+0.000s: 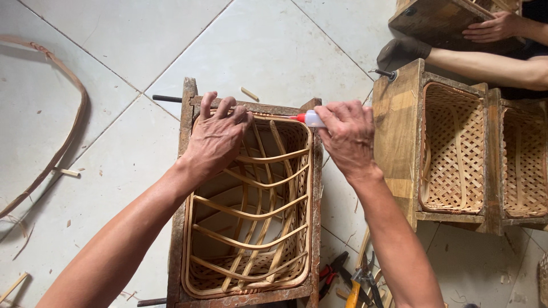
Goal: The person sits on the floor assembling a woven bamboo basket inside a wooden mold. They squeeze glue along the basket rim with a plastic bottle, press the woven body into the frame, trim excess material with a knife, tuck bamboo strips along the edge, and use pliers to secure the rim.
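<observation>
A pale tiled floor [297,45] carried a worn rectangular wooden mould [174,251] with a half-woven cane basket [251,228] seated tight inside, so its walls held shape. The left hand [216,137] pressed flat on the basket's far rim, fingers spread, steadying it. The right hand [348,134] pinched a small white squeeze bottle with a red nozzle [308,118], tip laid sideways against that rim. Pliers [348,279] lay beside.

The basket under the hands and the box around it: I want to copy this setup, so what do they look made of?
The basket looks like split bamboo or rattan: pale tan, unfinished strips, woven at the walls, with bent ribs across. The box frame looks like rough, worn wood, dark-stained at the edges. The small bottle in the right hand seems plastic, white with a red tip.
</observation>
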A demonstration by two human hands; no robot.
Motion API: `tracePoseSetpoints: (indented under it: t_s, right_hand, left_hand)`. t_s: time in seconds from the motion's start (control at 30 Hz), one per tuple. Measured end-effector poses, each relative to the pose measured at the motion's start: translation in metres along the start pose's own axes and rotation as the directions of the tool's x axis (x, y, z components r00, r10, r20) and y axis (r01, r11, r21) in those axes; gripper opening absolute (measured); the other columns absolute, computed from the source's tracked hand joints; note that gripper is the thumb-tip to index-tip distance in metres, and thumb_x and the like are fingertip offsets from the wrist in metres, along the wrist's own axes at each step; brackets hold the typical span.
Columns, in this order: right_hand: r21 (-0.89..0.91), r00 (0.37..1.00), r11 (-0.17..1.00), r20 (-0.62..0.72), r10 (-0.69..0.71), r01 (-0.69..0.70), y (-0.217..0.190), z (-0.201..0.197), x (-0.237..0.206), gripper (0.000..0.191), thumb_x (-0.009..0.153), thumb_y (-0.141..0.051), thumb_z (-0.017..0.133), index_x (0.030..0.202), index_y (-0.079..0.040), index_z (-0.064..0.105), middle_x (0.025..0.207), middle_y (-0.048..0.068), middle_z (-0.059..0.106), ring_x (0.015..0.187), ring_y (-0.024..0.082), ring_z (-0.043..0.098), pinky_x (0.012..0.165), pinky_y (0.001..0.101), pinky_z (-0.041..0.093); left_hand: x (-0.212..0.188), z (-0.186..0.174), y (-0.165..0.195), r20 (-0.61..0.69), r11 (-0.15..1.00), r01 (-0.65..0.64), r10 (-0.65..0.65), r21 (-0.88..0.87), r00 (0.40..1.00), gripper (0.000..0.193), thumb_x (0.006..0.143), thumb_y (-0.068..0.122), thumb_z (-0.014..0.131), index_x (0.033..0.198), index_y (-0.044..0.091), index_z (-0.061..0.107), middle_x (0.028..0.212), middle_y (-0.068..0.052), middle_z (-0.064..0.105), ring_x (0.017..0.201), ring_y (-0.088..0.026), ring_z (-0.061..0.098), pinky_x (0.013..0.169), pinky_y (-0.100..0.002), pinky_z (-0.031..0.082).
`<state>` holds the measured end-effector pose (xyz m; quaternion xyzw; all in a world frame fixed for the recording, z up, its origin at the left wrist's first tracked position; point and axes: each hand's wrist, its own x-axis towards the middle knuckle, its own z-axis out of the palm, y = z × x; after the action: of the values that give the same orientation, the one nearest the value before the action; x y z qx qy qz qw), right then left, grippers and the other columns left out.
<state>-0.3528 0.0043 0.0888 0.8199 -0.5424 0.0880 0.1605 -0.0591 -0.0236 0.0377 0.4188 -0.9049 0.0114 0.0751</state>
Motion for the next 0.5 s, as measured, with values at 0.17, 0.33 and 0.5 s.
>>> tracePoseSetpoints:
  t_s: [0.17, 0.33, 0.5]
  right_hand:
    - [-0.031, 0.999, 0.999, -0.021, -0.041, 0.041, -0.007, 0.006, 0.005, 0.031, 0.089, -0.029, 0.086, 0.116, -0.019, 0.078, 0.108, -0.003, 0.073, 0.099, 0.017, 0.059, 0.087, 0.0352, 0.043]
    - [0.020, 0.995, 0.995, 0.021, 0.096, -0.096, 0.010, -0.010, -0.025, 0.033, 0.087, -0.026, 0.083, 0.117, -0.016, 0.076, 0.112, 0.002, 0.073, 0.103, 0.019, 0.060, 0.089, 0.0354, 0.045]
    - [0.533, 0.714, 0.479, 0.463, 0.525, -0.698, -0.016, -0.051, -0.117, 0.033, 0.089, -0.036, 0.076, 0.109, -0.010, 0.073, 0.089, 0.007, 0.072, 0.074, 0.015, 0.068, 0.065, 0.0347, 0.061]
  left_hand:
    - [0.001, -0.004, -0.001, 0.033, 0.999, -0.007, 0.006, 0.049, 0.999, 0.049, 0.086, 0.005, 0.054, 0.135, 0.010, 0.059, 0.123, -0.008, 0.061, 0.128, -0.024, 0.047, 0.120, -0.057, 0.013]
    - [-0.005, -0.003, -0.014, -0.048, 0.999, 0.016, -0.017, -0.031, 0.999, 0.040, 0.091, 0.002, 0.059, 0.129, 0.014, 0.065, 0.116, -0.008, 0.068, 0.116, -0.023, 0.059, 0.120, -0.055, 0.019]
    - [-0.078, -0.009, -0.024, -0.329, 0.955, 0.060, -0.159, -0.291, 0.931, 0.035, 0.102, 0.005, 0.067, 0.136, 0.011, 0.067, 0.113, -0.007, 0.071, 0.114, -0.022, 0.064, 0.124, -0.049, 0.025]
